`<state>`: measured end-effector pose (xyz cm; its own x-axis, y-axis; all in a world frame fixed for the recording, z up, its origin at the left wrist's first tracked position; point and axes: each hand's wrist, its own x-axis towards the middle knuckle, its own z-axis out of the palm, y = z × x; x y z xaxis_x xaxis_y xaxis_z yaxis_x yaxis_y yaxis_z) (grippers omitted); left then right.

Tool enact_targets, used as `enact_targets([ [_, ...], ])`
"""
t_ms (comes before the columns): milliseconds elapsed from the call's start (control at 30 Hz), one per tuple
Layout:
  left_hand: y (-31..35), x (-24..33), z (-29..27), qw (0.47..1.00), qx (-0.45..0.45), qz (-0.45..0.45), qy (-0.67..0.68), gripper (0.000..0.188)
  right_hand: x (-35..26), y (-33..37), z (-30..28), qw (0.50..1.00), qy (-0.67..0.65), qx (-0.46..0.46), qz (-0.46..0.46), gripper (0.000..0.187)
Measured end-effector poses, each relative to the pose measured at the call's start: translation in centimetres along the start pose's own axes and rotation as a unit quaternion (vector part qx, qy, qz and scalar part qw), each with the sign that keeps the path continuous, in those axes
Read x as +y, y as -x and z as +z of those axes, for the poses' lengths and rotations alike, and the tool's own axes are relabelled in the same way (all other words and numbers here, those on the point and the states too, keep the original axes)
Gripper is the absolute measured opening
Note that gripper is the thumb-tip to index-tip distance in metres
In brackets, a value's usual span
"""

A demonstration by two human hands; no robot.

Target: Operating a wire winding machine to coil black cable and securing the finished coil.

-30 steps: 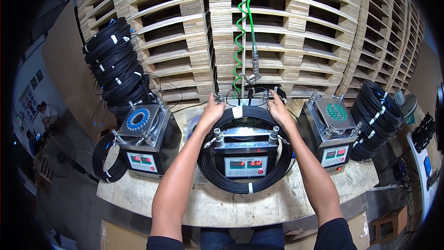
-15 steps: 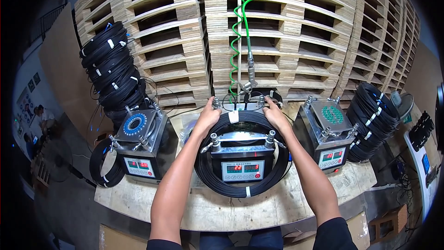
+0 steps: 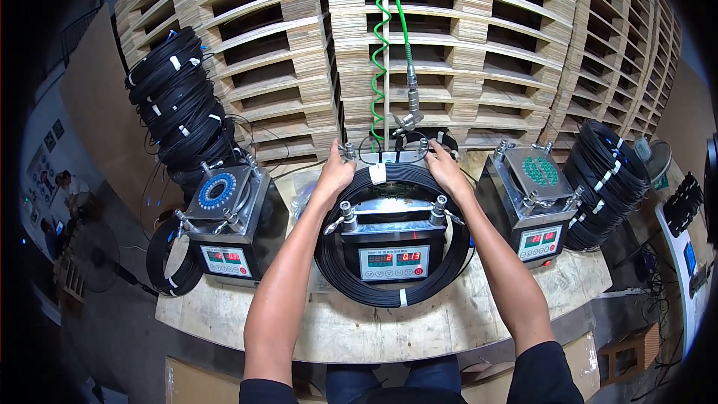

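Note:
A bench machine with a steel top and a lit control panel (image 3: 393, 262) stands in front of me. A large coil of black cable (image 3: 396, 297) lies around it, with a white tag (image 3: 378, 173) at the back. My left hand (image 3: 336, 171) is at the rear left clamp post (image 3: 349, 151), its index finger stretched up beside it. At the rear right post (image 3: 423, 147) is my right hand (image 3: 446, 172), fingers apart. Neither hand visibly holds anything; the clamp levers by my fingers are partly hidden. Two front posts (image 3: 345, 207) carry levers angled outward.
Similar machines flank mine, one with a ring of blue parts (image 3: 216, 192), one with green parts (image 3: 540, 172). Black cable coils are stacked at left (image 3: 183, 105) and right (image 3: 607, 187). A green spiral air hose (image 3: 407, 37) with a metal air gun (image 3: 412, 101) hangs before wooden pallets (image 3: 299, 67).
My left fingers have shifted outward from the rear left post, and my right fingers have lifted slightly. The red readout on the middle machine has changed. The view has tilted a little.

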<state>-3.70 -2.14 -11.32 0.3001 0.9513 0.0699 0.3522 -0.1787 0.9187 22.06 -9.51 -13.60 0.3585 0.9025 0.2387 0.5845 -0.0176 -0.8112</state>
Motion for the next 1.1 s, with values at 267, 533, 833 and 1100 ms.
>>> enact_targets([
  [267, 0.2, 0.4, 0.1, 0.999, 0.009, -0.031, -0.016, 0.081, -1.2, 1.3, -0.5, 0.997, 0.023, 0.044, -0.063, 0.055],
  [533, -0.1, -0.3, -0.6, 0.995, 0.075, -0.063, -0.013, 0.09, 0.0, 0.2, 0.6, 0.997, -0.063, 0.018, -0.049, 0.051],
  [833, -0.5, -0.7, -0.7, 0.996, 0.013, -0.047, 0.07, 0.103, -0.6, 0.1, 0.4, 0.997, -0.072, 0.033, -0.003, 0.065],
  [1100, -1.0, -1.0, -0.1, 0.996, 0.0, -0.028, 0.089, 0.102, 0.6, -0.1, 0.0, 0.996, -0.054, 0.031, -0.061, 0.05],
])
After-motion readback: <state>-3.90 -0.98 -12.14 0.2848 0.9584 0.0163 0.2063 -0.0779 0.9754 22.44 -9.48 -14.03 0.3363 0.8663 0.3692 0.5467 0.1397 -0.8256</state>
